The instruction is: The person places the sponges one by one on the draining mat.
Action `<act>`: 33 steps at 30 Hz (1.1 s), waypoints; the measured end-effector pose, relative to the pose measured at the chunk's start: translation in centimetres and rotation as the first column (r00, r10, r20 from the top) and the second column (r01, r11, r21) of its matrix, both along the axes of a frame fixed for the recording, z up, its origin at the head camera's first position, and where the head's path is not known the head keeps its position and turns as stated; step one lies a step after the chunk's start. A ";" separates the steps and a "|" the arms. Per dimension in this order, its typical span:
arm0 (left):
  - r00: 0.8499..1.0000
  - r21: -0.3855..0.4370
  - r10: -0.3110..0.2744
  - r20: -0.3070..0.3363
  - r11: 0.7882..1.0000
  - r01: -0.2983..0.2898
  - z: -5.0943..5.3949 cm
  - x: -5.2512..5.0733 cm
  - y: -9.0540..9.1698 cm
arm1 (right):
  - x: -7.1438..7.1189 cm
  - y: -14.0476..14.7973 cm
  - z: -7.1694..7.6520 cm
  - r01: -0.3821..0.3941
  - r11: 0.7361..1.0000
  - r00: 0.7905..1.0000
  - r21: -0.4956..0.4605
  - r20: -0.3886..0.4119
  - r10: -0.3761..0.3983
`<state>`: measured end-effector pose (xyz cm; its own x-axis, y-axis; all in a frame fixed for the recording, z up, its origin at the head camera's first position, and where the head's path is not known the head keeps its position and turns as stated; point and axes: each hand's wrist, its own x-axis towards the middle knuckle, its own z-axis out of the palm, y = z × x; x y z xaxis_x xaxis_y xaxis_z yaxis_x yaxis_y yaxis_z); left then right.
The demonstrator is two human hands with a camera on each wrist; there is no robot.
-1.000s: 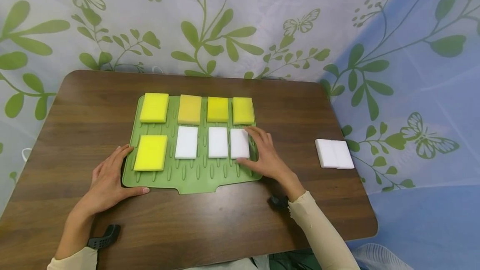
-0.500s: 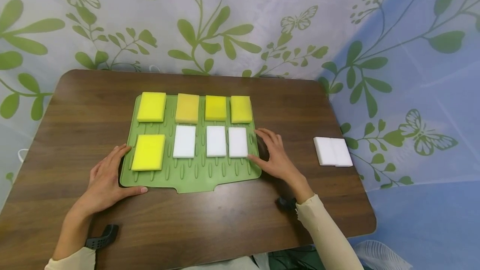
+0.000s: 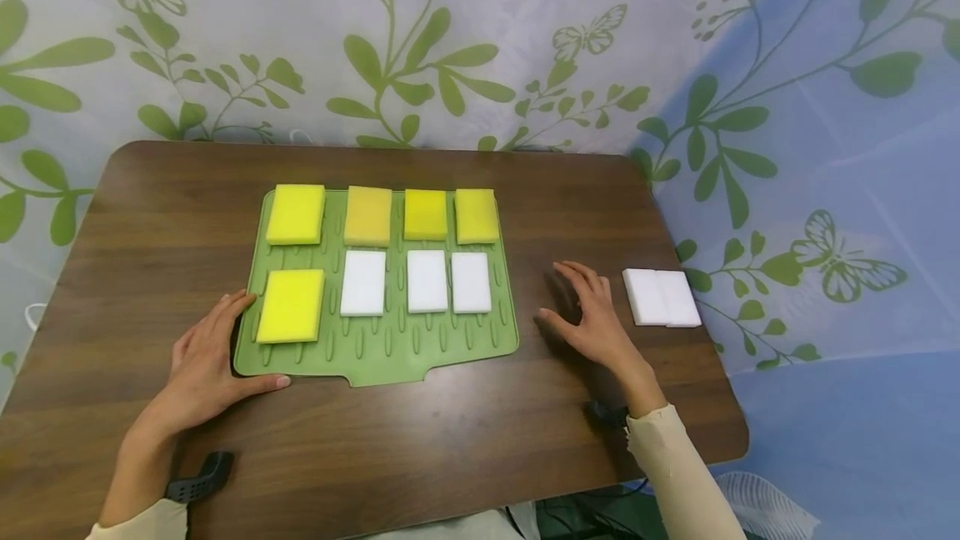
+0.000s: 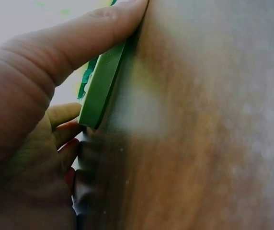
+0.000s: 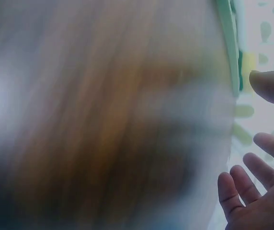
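Note:
My left hand (image 3: 204,363) rests at the near left corner of a green ribbed drying mat (image 3: 386,369). Its fingers lie along the mat's left side and its thumb along the near edge, where the left wrist view shows the mat's rim (image 4: 103,86). My right hand (image 3: 596,323), fingers spread, holds nothing over the table between the mat and two white sponges (image 3: 662,298) that lie side by side. On the mat, yellow sponges form the back row, such as the back left sponge (image 3: 296,215). In front are a larger yellow sponge (image 3: 291,305) and three white sponges (image 3: 427,281).
The brown wooden table (image 3: 465,432) has rounded corners. Behind it and to the right hangs a leaf-and-butterfly patterned curtain (image 3: 420,40). The white pair lies near the table's right edge. A black wrist strap (image 3: 201,477) is on the left wrist.
My right hand has let go of the rightmost white sponge on the mat and moved right, off the mat, toward the white pair. The left hand has stayed at the mat's corner.

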<state>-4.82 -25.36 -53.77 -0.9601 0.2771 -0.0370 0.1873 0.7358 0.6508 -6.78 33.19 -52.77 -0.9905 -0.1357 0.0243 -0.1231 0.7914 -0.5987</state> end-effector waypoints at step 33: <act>1.000 0.000 0.001 -0.016 1.000 -0.001 -0.4 -0.1 -0.1 | 1.9 10.9 -0.2 0.317 0.949 0.913 0.003 -0.270 -0.304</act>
<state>-4.96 -25.50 -54.20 -0.9609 0.2761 -0.0214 0.1971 0.7361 0.6476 -4.92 44.13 -52.93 -0.9415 0.1704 0.2909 -0.0150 0.8408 -0.5411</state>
